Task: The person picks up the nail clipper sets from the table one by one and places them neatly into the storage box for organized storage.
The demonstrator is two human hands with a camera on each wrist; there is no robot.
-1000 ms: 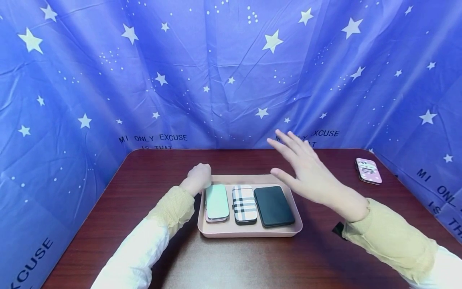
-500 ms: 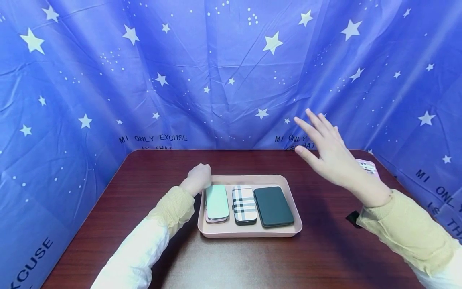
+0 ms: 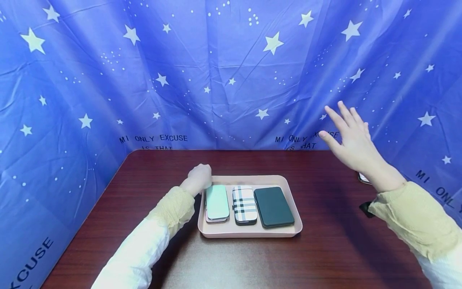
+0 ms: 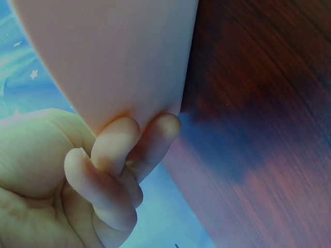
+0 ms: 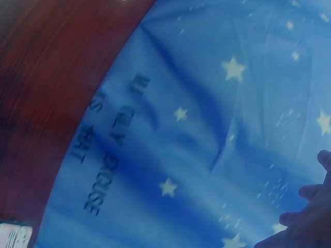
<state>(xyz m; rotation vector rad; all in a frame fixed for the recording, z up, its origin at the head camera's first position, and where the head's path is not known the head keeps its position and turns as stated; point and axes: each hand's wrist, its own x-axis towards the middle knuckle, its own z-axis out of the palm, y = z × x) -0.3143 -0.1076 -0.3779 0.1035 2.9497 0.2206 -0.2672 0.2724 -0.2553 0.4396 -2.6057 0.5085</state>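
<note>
Now, head view: left hand (image 3: 199, 176) curling fingers on far-left corner of pink tray (image 3: 249, 233), steadying it on worktop (image 3: 325, 249). Tray carrying mint phone case (image 3: 217, 201), plaid case (image 3: 244, 203), dark case (image 3: 273, 206). Right hand (image 3: 351, 146) hovering, fingers spread, holding nothing, above pink phone (image 3: 362, 178) at worktop's right edge, mostly hidden.

Left wrist view: fingers (image 4: 155, 142) pressing tray wall (image 4: 124, 57).

Right wrist view: phone corner (image 5: 13, 235) showing; fingertips (image 5: 310, 192) apart.

Step, judging: reaching for phone. Next calling for lowering, closing on its edges.
</note>
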